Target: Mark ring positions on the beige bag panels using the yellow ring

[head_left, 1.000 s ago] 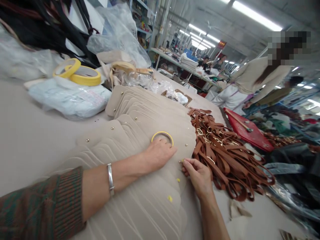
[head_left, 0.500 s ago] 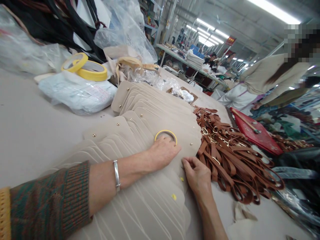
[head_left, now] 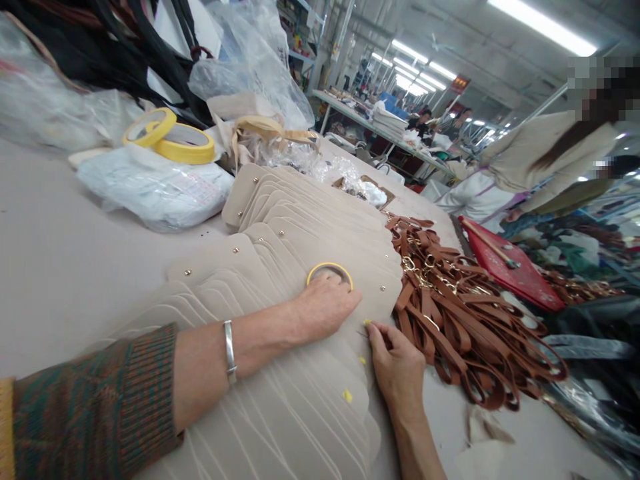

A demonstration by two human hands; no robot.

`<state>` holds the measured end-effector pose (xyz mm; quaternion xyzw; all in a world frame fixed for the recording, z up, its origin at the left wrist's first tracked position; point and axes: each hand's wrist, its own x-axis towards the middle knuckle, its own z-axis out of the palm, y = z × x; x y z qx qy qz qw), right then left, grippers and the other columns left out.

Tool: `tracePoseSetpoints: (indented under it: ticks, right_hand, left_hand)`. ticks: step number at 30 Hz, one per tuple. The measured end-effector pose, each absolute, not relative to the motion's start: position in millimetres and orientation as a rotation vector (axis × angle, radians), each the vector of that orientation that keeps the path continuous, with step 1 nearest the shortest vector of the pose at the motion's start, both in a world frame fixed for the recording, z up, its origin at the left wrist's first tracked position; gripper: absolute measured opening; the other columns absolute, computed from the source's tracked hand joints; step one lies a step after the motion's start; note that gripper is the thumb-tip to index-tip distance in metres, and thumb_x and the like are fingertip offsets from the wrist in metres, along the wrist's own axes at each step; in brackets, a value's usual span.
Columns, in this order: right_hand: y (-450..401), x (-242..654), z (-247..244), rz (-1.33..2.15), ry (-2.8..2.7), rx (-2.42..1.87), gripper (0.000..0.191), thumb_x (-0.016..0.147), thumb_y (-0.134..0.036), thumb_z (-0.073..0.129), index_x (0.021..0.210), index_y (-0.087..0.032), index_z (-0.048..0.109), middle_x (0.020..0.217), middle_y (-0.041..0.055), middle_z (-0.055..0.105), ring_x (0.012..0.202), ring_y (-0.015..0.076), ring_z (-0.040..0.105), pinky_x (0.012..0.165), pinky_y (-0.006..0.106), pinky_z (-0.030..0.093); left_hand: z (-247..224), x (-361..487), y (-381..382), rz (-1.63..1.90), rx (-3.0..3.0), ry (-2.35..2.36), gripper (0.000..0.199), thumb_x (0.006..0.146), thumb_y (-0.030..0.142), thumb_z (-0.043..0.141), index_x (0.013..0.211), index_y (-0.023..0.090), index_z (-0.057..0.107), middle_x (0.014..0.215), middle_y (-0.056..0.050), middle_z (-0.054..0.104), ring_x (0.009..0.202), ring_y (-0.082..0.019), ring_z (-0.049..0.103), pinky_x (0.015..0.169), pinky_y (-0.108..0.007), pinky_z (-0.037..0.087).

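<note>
Overlapping beige panels (head_left: 300, 347) with small metal studs are fanned across the table. My left hand (head_left: 327, 307) is closed on a yellow tape roll (head_left: 330, 267) over the panels, its fingers inside the ring. To its right, my right hand (head_left: 393, 347) is pinched at the panels' right edge, with a small yellow tape piece (head_left: 367, 323) at its fingertips. Two more yellow bits (head_left: 347, 396) lie on the panels, nearer the front.
Brown straps with gold rings (head_left: 450, 313) are heaped at the right, before a red board (head_left: 510, 263). At the left, two yellow tape rolls (head_left: 185, 143) rest on a plastic-wrapped packet (head_left: 155, 187). A person (head_left: 530, 153) stands beyond the table.
A yellow piece now shows at my right fingertips, where none was visible before. My right hand has moved slightly down and right; my left hand holds nearly the same place.
</note>
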<state>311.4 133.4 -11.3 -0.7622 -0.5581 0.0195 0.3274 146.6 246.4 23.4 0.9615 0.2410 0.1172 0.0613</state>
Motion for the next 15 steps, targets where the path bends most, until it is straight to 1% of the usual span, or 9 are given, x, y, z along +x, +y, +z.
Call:
tracePoseSetpoints:
  ticks: [4,8,10,12,15]
  right_hand:
    - [144.7,309.8,-11.9,-0.030,-1.512,-2.065,0.026,0.086,-0.038,0.053,0.078,-0.020,0.070,0.071,0.0017,0.071,0.065,0.0171,0.065,0.065,0.026,0.044]
    - [146.7,310.9,-9.4,-0.016,-1.623,-2.021,0.024,0.088,-0.034,0.050,0.087,-0.020,0.070,0.081,0.0028,0.071,0.071,0.0168,0.065,0.069,0.026,0.044]
    - [143.5,311.4,-4.9,0.068,-1.683,-2.013,0.025,0.089,-0.033,0.049,0.087,-0.020,0.070,0.084,0.0030,0.071,0.075,0.0178,0.065,0.071,0.026,0.044]
    - [139.6,312.6,1.5,0.223,-1.724,-2.015,0.026,0.089,-0.034,0.049,0.081,-0.020,0.070,0.079,0.0022,0.070,0.072,0.0178,0.064,0.068,0.026,0.044]
    - [135.6,316.5,9.6,0.469,-1.759,-2.024,0.037,0.090,-0.039,0.049,0.065,-0.019,0.066,0.063,0.0002,0.065,0.060,0.0160,0.060,0.056,0.025,0.040]
  left_hand:
    - [22.1,146.0,244.8,0.392,2.908,0.695,0.013,0.084,0.006,0.044,0.088,0.015,0.053,0.087,-0.011,0.063,0.082,-0.024,0.056,0.072,-0.036,0.044]
    - [22.2,145.3,243.8,0.408,2.916,0.658,0.012,0.086,0.008,0.043,0.087,0.015,0.053,0.085,-0.010,0.063,0.079,-0.024,0.057,0.071,-0.035,0.045]
    - [23.9,144.1,243.8,0.468,2.881,0.640,0.011,0.087,0.009,0.044,0.089,0.015,0.054,0.086,-0.009,0.063,0.079,-0.022,0.058,0.070,-0.033,0.045]
    - [26.0,142.5,244.0,0.546,2.817,0.603,0.013,0.088,0.010,0.044,0.095,0.015,0.054,0.088,-0.007,0.064,0.081,-0.020,0.059,0.070,-0.030,0.046]
    - [28.2,140.9,244.0,0.592,2.743,0.507,0.020,0.090,0.011,0.045,0.107,0.017,0.053,0.087,-0.003,0.066,0.079,-0.017,0.062,0.069,-0.026,0.046]
